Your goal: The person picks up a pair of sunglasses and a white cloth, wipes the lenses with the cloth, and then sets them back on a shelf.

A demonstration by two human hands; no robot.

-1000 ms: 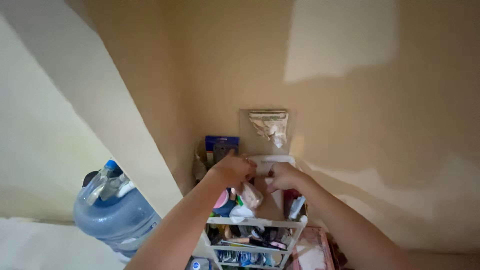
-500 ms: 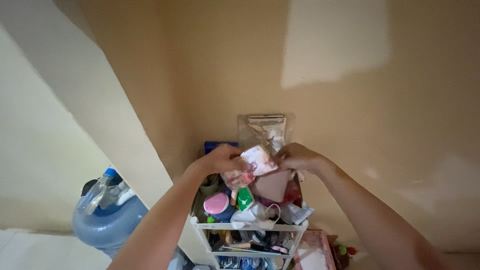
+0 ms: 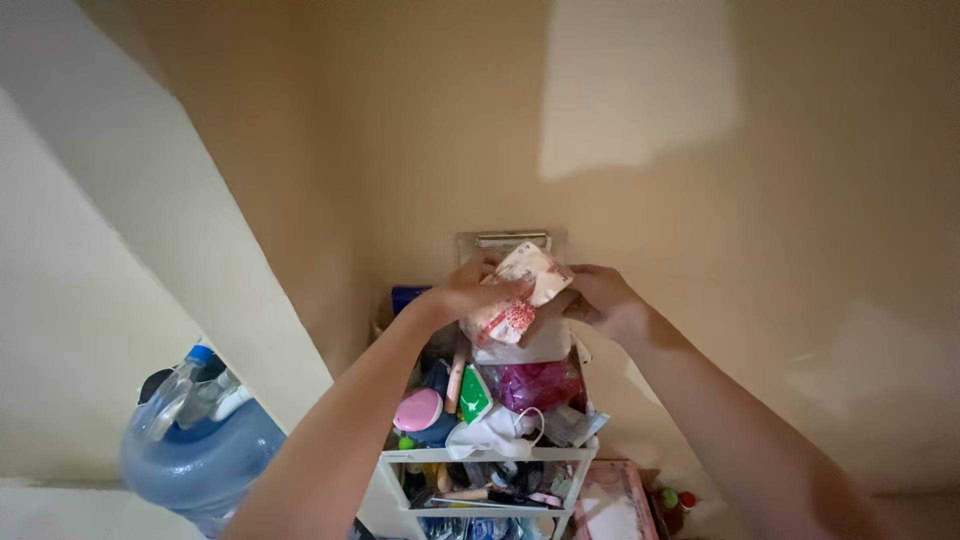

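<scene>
Both my hands are raised in front of a clear pocket (image 3: 505, 240) stuck on the beige wall. My left hand (image 3: 470, 293) grips a small white packet with red print (image 3: 522, 282) and a crumpled clear bag beneath it. My right hand (image 3: 602, 298) pinches the packet's right side. Under them stands a white plastic rack (image 3: 490, 457), its top shelf heaped with small things: a pink round case (image 3: 417, 409), a green sachet (image 3: 474, 393), a magenta bag (image 3: 535, 384) and a white face mask (image 3: 495, 432).
A large blue water jug (image 3: 195, 445) with a spray bottle leaning on it stands at lower left. A white slanted wall panel (image 3: 150, 190) runs down the left. A pink-and-white box (image 3: 612, 500) and small red and green items lie right of the rack.
Both hands have risen from the rack's top shelf up to the wall pocket, carrying the white and red packet. The view has tilted slightly, so the rack sits lower.
</scene>
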